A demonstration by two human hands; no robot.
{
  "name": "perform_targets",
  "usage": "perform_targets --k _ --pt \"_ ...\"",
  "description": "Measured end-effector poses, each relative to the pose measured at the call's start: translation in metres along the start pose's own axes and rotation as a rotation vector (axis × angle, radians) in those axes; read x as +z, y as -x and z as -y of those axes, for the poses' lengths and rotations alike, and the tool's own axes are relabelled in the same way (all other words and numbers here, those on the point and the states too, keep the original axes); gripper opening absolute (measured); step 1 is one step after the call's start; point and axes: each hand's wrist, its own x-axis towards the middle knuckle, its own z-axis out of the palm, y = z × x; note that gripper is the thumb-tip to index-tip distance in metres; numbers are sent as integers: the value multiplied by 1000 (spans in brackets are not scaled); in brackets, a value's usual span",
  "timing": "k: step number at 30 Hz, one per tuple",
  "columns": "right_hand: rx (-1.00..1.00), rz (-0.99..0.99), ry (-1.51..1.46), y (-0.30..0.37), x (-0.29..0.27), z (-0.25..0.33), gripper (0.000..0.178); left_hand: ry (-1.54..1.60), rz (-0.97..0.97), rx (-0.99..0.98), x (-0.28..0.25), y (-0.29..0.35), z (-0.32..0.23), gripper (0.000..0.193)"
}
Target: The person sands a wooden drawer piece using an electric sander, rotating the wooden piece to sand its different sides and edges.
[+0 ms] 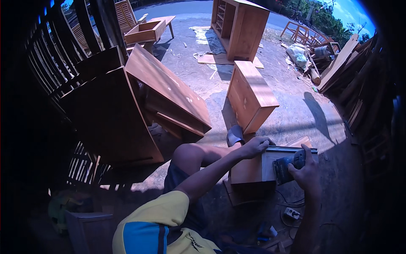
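Observation:
In front of me a wooden drawer (248, 172) stands tilted on a board, its lit face toward me and its top part pale. My left hand (256, 146) is closed over the drawer's far upper edge. A dark electric sander (283, 170) lies against the drawer's right part, with my right hand (306, 170) wrapped round its body. The sander's pad is partly hidden by its housing and my fingers.
Another wooden drawer (252, 95) stands on end just beyond my foot. Large wooden panels (169, 86) lean at the left. Farther off are an open cabinet (247, 29) and a table bearing a drawer (146, 32). A white power strip (292, 213) with cables lies nearby; planks (338, 63) lean at right.

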Motion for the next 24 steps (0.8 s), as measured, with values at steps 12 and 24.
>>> perform_targets --k 12,24 --pt "308 -207 -6 -20 -47 -158 64 -20 -15 44 9 -11 -3 40" --pt "205 -58 134 -7 -21 -78 93 55 88 -100 -7 14 -8 52"
